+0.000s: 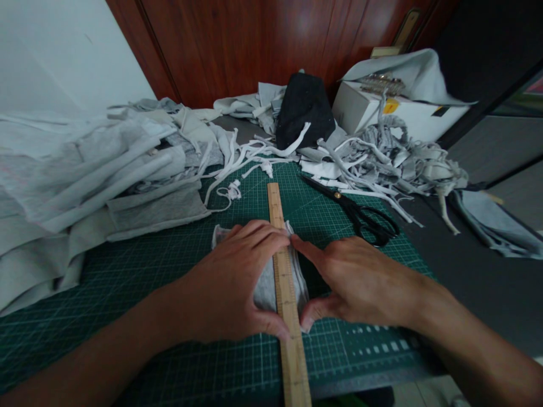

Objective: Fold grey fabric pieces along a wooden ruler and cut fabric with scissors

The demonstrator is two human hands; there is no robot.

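Note:
A wooden ruler lies lengthwise over a small piece of grey fabric on the green cutting mat. My left hand spreads over the fabric, its fingertips and thumb resting on the ruler's left side and top. On the other side, my right hand touches the fabric's right edge with index finger and thumb stretched apart. The fabric's left part is partly hidden under my left hand. Black-handled scissors lie on the mat beyond my right hand, apart from it.
Grey fabric pieces are heaped at the left. White and grey strips pile up at the back right, before a white box. A black cloth-like bundle stands at the back. Behind is a reddish wooden door.

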